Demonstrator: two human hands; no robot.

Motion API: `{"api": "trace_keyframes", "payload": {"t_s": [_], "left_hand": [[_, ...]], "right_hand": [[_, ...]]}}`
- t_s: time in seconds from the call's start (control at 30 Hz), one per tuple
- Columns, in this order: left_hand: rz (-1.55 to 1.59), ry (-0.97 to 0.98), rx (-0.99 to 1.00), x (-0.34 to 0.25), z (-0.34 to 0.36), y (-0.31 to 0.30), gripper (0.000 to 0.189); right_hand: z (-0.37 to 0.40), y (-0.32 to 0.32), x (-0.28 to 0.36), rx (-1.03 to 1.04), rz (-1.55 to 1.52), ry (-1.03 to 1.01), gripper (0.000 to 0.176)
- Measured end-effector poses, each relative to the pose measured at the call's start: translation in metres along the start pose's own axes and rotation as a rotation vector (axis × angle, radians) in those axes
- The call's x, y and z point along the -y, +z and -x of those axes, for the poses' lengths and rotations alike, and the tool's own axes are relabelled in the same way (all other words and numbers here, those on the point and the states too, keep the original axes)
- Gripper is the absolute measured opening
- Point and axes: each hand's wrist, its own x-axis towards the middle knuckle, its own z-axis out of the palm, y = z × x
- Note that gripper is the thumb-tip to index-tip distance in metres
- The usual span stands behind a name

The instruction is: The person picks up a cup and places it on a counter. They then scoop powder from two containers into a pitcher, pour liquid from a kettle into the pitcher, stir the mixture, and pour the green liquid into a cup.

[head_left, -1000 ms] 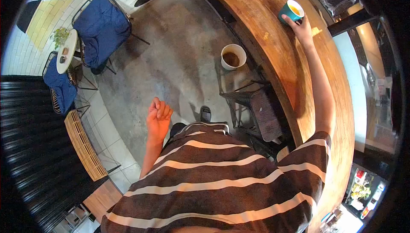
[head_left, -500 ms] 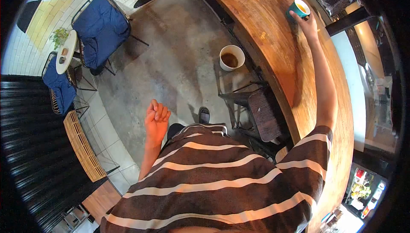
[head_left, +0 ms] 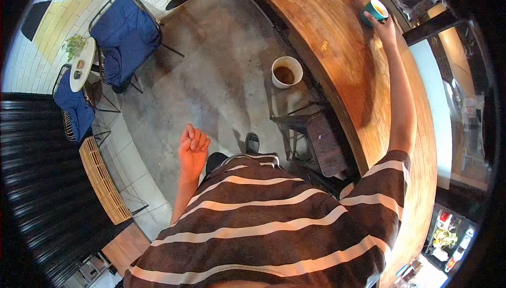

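At the far end of the wooden counter (head_left: 337, 40), my right hand (head_left: 387, 30) is wrapped round a teal paper cup (head_left: 369, 17). The cup has a white inside and holds something yellow-orange. My right arm stretches out over the counter to reach it. Held low in front of my body is my left hand (head_left: 193, 148), its fingers curled in and nothing showing in them. It hovers over the grey floor, away from the counter.
A white round container (head_left: 293, 64) with brown contents is beside the counter. Below it is a dark stool (head_left: 324, 143). Blue cushioned chairs (head_left: 124, 37) and a small oval table (head_left: 81, 72) with a plant line the left wall, near a slatted bench (head_left: 104, 181).
My right hand and the teal cup have shifted a little to the right on the counter. My left hand has stayed nearly still.
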Motion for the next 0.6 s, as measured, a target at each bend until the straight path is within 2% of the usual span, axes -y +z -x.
{"api": "trace_keyframes", "payload": {"t_s": [0.2,0.27,0.33,0.37,0.43,0.5,0.57,0.6], "left_hand": [[0.037,-0.016,-0.02,0.0,-0.001,0.002,0.013],[0.053,-0.008,0.018,0.002,-0.003,-0.002,0.013],[0.058,-0.021,0.027,0.006,-0.005,0.0,0.013],[0.06,-0.03,0.039,0.004,-0.006,0.001,0.013],[0.058,-0.036,0.027,0.002,-0.009,0.001,0.012],[0.055,-0.05,0.021,-0.001,-0.014,0.002,0.011],[0.085,-0.079,0.091,-0.003,-0.022,0.0,0.01],[0.078,-0.093,0.099,-0.003,-0.026,0.001,0.01]], "right_hand": [[-0.005,0.004,-0.013,0.096,-0.172,-0.038,0.104],[0.01,-0.02,0.005,0.448,-0.269,0.13,0.105],[0.03,-0.051,0.027,0.378,-0.165,0.18,0.1],[0.046,-0.069,0.046,0.306,-0.067,0.227,0.095],[0.099,-0.106,0.098,0.31,-0.149,0.103,0.08],[0.161,-0.134,0.158,0.374,-0.25,-0.006,0.071],[0.225,-0.145,0.207,0.437,-0.325,0.018,0.067],[0.252,-0.145,0.213,0.457,-0.319,-0.074,0.065]]}}
